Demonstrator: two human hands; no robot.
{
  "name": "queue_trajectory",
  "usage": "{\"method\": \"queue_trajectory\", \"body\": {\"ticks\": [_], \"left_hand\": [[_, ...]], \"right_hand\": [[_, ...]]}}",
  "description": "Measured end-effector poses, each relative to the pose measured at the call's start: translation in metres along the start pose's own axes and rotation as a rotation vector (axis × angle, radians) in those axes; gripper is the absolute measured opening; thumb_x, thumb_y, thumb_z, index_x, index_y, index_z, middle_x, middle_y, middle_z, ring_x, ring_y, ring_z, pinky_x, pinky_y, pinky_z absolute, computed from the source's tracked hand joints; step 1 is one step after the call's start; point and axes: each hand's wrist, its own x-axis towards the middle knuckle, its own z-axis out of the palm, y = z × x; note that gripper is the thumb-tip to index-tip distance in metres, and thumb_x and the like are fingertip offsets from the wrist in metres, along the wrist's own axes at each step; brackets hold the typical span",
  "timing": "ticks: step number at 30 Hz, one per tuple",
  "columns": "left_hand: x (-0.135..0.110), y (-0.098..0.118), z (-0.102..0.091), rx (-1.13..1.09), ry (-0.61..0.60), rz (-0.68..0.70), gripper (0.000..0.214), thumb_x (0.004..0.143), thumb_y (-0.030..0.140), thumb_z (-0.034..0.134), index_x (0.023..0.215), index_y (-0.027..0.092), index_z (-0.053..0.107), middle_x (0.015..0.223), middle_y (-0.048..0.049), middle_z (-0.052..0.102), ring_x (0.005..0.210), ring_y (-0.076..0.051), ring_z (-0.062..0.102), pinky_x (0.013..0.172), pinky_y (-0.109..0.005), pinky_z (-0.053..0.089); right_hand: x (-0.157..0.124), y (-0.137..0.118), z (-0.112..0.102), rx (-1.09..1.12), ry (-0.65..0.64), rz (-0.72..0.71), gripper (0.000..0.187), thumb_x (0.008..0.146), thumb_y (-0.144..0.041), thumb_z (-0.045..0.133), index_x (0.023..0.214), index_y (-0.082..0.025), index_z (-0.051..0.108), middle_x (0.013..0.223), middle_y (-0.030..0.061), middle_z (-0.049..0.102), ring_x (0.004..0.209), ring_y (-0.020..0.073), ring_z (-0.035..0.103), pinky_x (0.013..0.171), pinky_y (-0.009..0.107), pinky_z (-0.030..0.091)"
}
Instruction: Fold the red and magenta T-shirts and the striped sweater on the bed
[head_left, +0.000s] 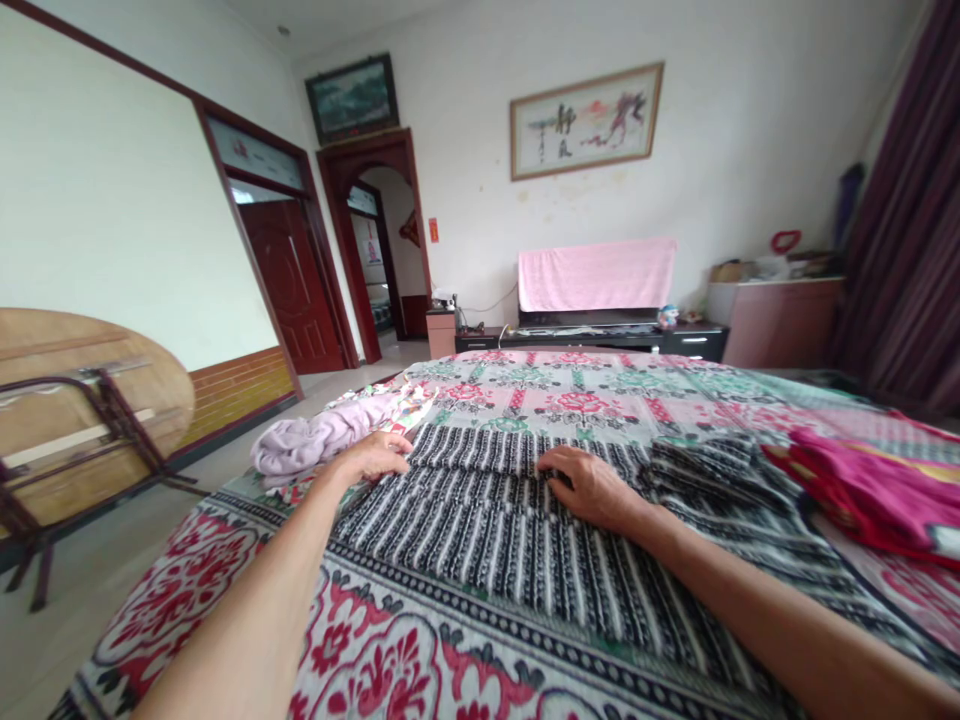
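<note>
A black-and-white striped knit garment point(465, 520) lies spread on a bed with a flowered cover point(375, 650). Its far part is folded over, making a crease across it, and its right portion is bunched up. My left hand point(379, 456) grips the garment's left edge at the fold, fingers curled with the tips partly hidden. On the same fold, further right, my right hand point(583, 482) has its thumb and fingers closed on the cloth. Left of my left hand lies a crumpled pale lilac cloth point(315, 438).
Folded pink and red clothes point(862, 490) lie on the bed at the right. A round folding table point(82, 420) leans against the left wall. Beyond the bed stand a low black cabinet point(480, 342) and a pink cloth point(596, 277) draped over something.
</note>
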Motion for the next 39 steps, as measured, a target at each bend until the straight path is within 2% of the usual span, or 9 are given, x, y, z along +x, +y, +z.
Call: {"method": "queue_trajectory", "body": {"ticks": [3, 11, 19, 24, 27, 30, 33, 35, 39], "left_hand": [[0.004, -0.004, 0.002, 0.14, 0.065, 0.13, 0.035, 0.06, 0.021, 0.06, 0.094, 0.019, 0.068, 0.055, 0.007, 0.052, 0.048, -0.009, 0.046, 0.047, -0.019, 0.034], [0.011, -0.007, 0.009, 0.41, 0.326, 0.242, 0.029, 0.07, 0.015, 0.052, 0.086, 0.026, 0.074, 0.066, -0.0002, 0.064, 0.07, -0.016, 0.06, 0.068, -0.024, 0.043], [0.004, -0.005, 0.004, 0.412, 0.377, 0.193, 0.031, 0.069, 0.015, 0.052, 0.084, 0.029, 0.074, 0.066, 0.0012, 0.067, 0.071, -0.016, 0.062, 0.071, -0.024, 0.045], [0.003, -0.002, 0.004, 0.434, 0.319, 0.177, 0.028, 0.067, 0.016, 0.053, 0.077, 0.03, 0.074, 0.068, 0.0005, 0.068, 0.071, -0.017, 0.063, 0.069, -0.024, 0.045], [0.003, 0.006, 0.007, 0.447, 0.423, 0.184, 0.025, 0.071, 0.02, 0.053, 0.082, 0.029, 0.074, 0.078, -0.002, 0.071, 0.08, -0.019, 0.064, 0.073, -0.025, 0.045], [0.003, 0.021, 0.019, 0.454, 0.519, 0.297, 0.027, 0.079, 0.033, 0.051, 0.096, 0.025, 0.072, 0.098, -0.0056, 0.07, 0.094, -0.02, 0.062, 0.083, -0.027, 0.045], [0.005, 0.035, 0.042, 0.411, 0.501, 0.441, 0.041, 0.085, 0.047, 0.044, 0.11, 0.022, 0.067, 0.115, -0.0073, 0.065, 0.105, -0.02, 0.059, 0.094, -0.028, 0.043], [0.007, 0.039, 0.058, 0.411, 0.429, 0.488, 0.05, 0.086, 0.052, 0.042, 0.118, 0.02, 0.062, 0.125, -0.0093, 0.059, 0.112, -0.022, 0.056, 0.099, -0.031, 0.04], [0.012, 0.035, 0.081, 0.472, 0.26, 0.413, 0.061, 0.085, 0.059, 0.038, 0.131, 0.021, 0.052, 0.142, -0.014, 0.043, 0.13, -0.03, 0.04, 0.105, -0.045, 0.032]], "right_hand": [[0.0, 0.003, -0.005, -0.102, -0.033, 0.055, 0.027, 0.075, -0.011, 0.049, 0.094, -0.018, 0.067, 0.091, 0.0073, 0.064, 0.088, 0.0195, 0.06, 0.084, 0.032, 0.047], [0.0, 0.013, -0.004, -0.208, -0.087, 0.046, 0.033, 0.081, -0.009, 0.04, 0.096, -0.02, 0.067, 0.087, 0.0074, 0.061, 0.084, 0.0182, 0.059, 0.078, 0.029, 0.045], [0.001, 0.007, -0.008, -0.183, -0.057, 0.055, 0.032, 0.078, -0.009, 0.043, 0.095, -0.02, 0.068, 0.086, 0.0065, 0.061, 0.082, 0.0179, 0.059, 0.076, 0.029, 0.045], [0.001, 0.002, -0.013, -0.14, -0.111, 0.015, 0.033, 0.07, -0.009, 0.047, 0.092, -0.021, 0.069, 0.086, 0.0058, 0.063, 0.083, 0.019, 0.06, 0.079, 0.03, 0.046], [0.001, -0.001, -0.016, -0.082, -0.047, -0.011, 0.033, 0.071, -0.012, 0.049, 0.097, -0.02, 0.068, 0.09, 0.0069, 0.063, 0.085, 0.0195, 0.06, 0.08, 0.032, 0.048], [0.0, -0.003, -0.014, -0.021, -0.002, -0.092, 0.034, 0.074, -0.014, 0.05, 0.104, -0.019, 0.065, 0.099, 0.0086, 0.063, 0.091, 0.02, 0.059, 0.085, 0.034, 0.048], [-0.002, -0.004, -0.011, -0.02, -0.051, -0.134, 0.029, 0.076, -0.016, 0.052, 0.101, -0.019, 0.067, 0.1, 0.0082, 0.063, 0.092, 0.0191, 0.059, 0.086, 0.035, 0.048], [-0.004, -0.005, -0.01, -0.037, -0.079, -0.133, 0.027, 0.077, -0.016, 0.052, 0.099, -0.02, 0.068, 0.099, 0.0076, 0.064, 0.092, 0.0186, 0.06, 0.087, 0.034, 0.048], [-0.001, -0.006, -0.013, -0.05, -0.119, -0.135, 0.028, 0.076, -0.015, 0.054, 0.1, -0.019, 0.068, 0.1, 0.0068, 0.067, 0.097, 0.0184, 0.06, 0.089, 0.033, 0.048]]}}
